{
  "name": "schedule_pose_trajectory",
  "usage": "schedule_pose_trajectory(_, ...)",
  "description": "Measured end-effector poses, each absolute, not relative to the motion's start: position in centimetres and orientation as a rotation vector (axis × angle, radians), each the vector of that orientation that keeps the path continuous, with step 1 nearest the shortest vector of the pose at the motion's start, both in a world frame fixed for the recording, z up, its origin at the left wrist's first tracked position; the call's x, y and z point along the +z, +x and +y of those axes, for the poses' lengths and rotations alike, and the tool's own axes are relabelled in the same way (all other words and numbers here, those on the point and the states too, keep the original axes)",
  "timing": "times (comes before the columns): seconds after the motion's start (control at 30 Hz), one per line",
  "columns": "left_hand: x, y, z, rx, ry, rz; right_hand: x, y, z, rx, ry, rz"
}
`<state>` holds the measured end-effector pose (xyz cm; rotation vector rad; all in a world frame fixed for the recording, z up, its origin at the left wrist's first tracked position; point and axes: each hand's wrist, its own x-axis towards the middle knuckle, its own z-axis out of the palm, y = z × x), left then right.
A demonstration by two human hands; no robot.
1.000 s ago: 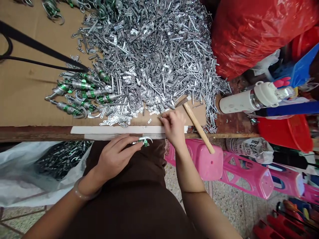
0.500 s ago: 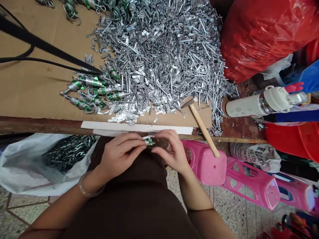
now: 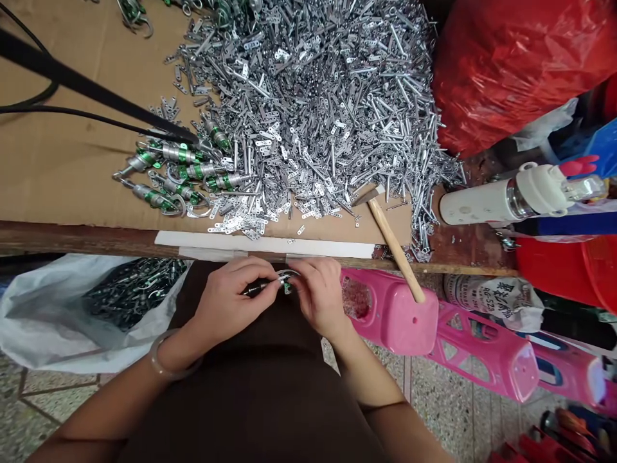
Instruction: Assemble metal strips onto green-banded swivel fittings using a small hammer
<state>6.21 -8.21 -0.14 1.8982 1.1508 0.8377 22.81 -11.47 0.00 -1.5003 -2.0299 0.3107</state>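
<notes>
Nearby, a white sack (image 3: 41,321) holds dark parts (image 3: 132,296); fingers (image 3: 263,271) pinch a fitting (image 3: 288,285).

Green and silver hooked piece (image 3: 287,287)

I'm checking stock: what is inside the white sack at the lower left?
The white sack holds a heap of dark, metallic-looking parts. Only the upper layer shows; whatever lies deeper is covered by that layer and the sack's sides.
</notes>
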Motion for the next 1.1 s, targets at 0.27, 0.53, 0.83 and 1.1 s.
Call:
schedule_pose_trajectory(0.27,-3.5,5.1,-8.0,0.941,2.698,0.952,-0.3,22.3,-10.9,0.764,-1.833,-1.855)
schedule_pose_trajectory(0.53,-3.4,5.9,-7.8,0.823,2.709,1.111,-1.8,24.6,-8.3,0.558,-1.865,-1.817)
schedule_pose_trajectory(0.83,-2.6,6.2,-8.1,0.843,2.491,1.157,0.3,26.0,-3.6,0.492,-1.735,-2.098)
schedule_pose_trajectory(1.1,-2.7,6.1,-8.1,0.978,2.359,1.148,0.6,22.7,-9.1,0.736,-1.664,-1.986)
